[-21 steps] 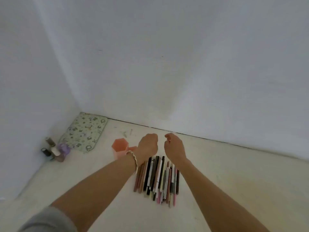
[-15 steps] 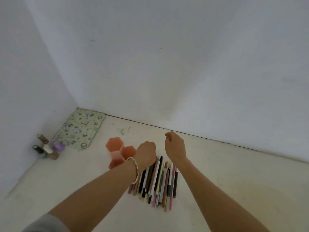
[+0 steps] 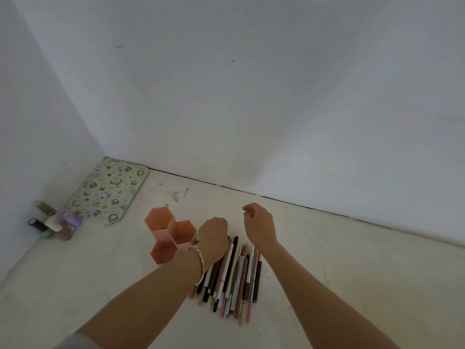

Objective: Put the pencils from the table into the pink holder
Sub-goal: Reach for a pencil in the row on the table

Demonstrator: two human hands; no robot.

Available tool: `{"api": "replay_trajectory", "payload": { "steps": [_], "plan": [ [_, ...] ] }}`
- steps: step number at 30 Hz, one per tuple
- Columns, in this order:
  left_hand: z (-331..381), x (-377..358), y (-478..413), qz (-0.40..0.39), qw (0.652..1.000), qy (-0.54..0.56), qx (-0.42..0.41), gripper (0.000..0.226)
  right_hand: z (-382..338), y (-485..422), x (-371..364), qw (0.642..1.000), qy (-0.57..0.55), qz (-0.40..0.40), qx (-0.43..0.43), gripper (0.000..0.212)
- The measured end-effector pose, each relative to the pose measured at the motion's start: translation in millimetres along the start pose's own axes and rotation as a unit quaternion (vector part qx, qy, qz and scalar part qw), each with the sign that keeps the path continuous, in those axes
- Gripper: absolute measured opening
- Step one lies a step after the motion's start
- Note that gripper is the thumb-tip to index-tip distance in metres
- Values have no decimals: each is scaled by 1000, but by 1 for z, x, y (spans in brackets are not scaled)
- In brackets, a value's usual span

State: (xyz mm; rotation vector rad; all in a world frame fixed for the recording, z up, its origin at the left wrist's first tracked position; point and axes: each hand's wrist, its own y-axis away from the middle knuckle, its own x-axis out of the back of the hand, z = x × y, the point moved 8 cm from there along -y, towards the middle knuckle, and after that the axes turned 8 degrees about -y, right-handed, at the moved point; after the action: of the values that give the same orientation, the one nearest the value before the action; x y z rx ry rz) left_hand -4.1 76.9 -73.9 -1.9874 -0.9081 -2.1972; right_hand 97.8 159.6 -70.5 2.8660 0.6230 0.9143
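White walls corner a pale worktop (image 3: 352, 260); nothing is stowed yet.

The left hand (image 3: 213, 238) and the right hand (image 3: 260, 226) hover with loosely curled, empty grips over the pencils (image 3: 232, 275), slim pink, black, brown and white sticks lying side by side. The pink holder (image 3: 171, 235), three hexagonal cells, stands just left and looks empty.
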Motion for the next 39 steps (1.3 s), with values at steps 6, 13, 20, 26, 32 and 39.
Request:
{"api": "replay_trajectory", "payload": {
  "steps": [6,13,20,26,32,39],
  "plan": [
    [-7,-11,-2,-29,1000,0,6,33,14,3,2,1000,1,11,-25,30],
    [-2,-11,-8,-2,1000,10,-16,29,27,11,0,999,2,22,-42,30],
    [0,-8,-12,10,999,22,-47,28,25,14,5,998,-16,31,-53,30],
    [-19,47,-19,43,985,160,-41,15,25,14,1,996,8,11,-91,30],
    [-75,118,-6,153,927,339,-44,13,20,25,-44,986,125,-74,-81,30],
    [-105,130,11,209,892,399,-38,13,17,33,-73,960,261,-80,-62,37]
  ]
}}
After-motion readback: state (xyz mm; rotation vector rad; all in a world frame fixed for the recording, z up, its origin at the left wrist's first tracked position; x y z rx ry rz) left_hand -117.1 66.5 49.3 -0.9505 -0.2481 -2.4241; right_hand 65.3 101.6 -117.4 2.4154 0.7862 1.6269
